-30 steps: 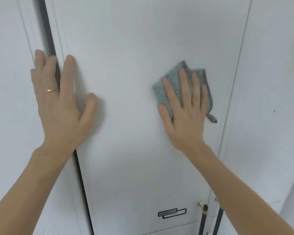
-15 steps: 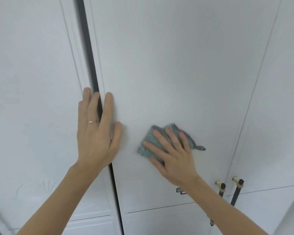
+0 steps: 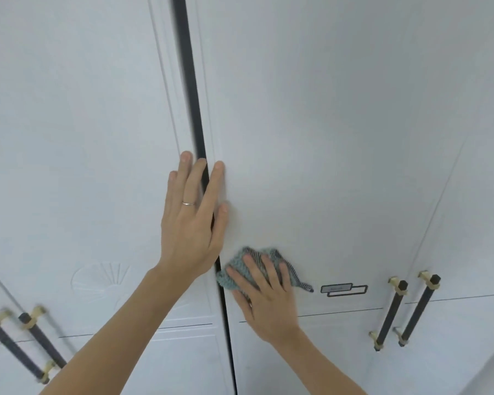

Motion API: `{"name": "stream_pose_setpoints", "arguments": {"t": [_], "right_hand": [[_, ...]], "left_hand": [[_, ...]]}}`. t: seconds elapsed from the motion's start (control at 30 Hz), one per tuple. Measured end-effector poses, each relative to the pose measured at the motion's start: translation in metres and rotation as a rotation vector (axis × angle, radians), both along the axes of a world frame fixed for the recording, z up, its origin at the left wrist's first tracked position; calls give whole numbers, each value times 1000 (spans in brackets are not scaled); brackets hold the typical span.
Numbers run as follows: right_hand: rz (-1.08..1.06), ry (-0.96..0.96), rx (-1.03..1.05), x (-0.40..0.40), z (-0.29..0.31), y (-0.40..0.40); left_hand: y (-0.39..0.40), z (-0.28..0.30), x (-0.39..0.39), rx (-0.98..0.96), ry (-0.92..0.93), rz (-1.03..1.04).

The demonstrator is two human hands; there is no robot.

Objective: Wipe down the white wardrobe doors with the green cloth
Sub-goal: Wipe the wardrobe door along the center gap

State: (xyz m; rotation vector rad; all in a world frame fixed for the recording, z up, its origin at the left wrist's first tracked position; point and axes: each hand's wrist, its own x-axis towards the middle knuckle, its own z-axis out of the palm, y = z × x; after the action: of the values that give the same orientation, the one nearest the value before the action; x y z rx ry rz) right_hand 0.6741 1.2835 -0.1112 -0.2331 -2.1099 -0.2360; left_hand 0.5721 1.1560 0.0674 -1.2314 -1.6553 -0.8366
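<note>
- The right hand [image 3: 264, 295] has come down the white wardrobe door [image 3: 325, 138] since half a second ago and now works beside the dark gap [image 3: 194, 109], below the left hand; a second ago it was well out in the middle of the panel.
- Its fingers lie nearly straight and slightly spread, pressing the green cloth [image 3: 240, 270] flat against the door. The cloth is bunched under the fingertips, with a dark striped corner trailing off to the right.
- The left hand [image 3: 193, 220] keeps its place across the gap, palm flat, fingers straight and close together, thumb resting on the door being wiped. A thin ring [image 3: 188, 203] sits on one finger.
- More of the lower wardrobe shows now than before: a small rectangular label plate [image 3: 344, 289] just right of the cloth, and a pair of dark bar handles [image 3: 405, 309] with brass-coloured mounts further right.
- A second pair of dark handles [image 3: 23, 343] shows at the lower left, blurred.
- The neighbouring door [image 3: 69, 138] to the left carries a raised fan-shaped ornament [image 3: 100, 277] and moulded edge lines.
- Thin horizontal seams cross the doors low down.
- All surfaces are plain matte white.
</note>
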Motion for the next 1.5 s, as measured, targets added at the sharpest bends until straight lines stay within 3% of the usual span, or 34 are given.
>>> {"name": "stream_pose_setpoints", "arguments": {"t": [0.1,0.23,0.5,0.6,0.77,0.83,0.9,1.0,1.13,1.27,1.43,1.5], "right_hand": [[13,-97,-67,8,-44,1],[35,-124,-37,14,-35,1],[-62,311,-90,-22,129,-13],[-54,358,-150,-34,95,-25],[1,84,-131,-13,-52,-22],[5,26,-139,2,-76,-7],[-7,12,-89,13,-71,11],[-71,148,-128,24,-41,36],[-192,373,-291,29,3,57],[-248,525,-531,3,-3,24],[-131,236,-424,-1,-72,-12],[-151,223,-368,9,-70,4]], "left_hand": [[-6,-21,-2,-45,4,19],[-18,-45,-5,-120,12,16],[-26,-47,10,-75,-224,-163],[-28,-46,9,-78,-218,-163],[-32,-58,3,-161,-140,-129],[-35,-67,2,-211,-115,-131],[-37,-74,0,-242,-100,-125],[-34,-82,1,-243,-96,-104],[-23,-86,7,-211,-121,-77],[-19,-87,10,-188,-134,-74],[-19,-88,11,-188,-103,-27],[-18,-88,12,-178,-91,-12]]}}
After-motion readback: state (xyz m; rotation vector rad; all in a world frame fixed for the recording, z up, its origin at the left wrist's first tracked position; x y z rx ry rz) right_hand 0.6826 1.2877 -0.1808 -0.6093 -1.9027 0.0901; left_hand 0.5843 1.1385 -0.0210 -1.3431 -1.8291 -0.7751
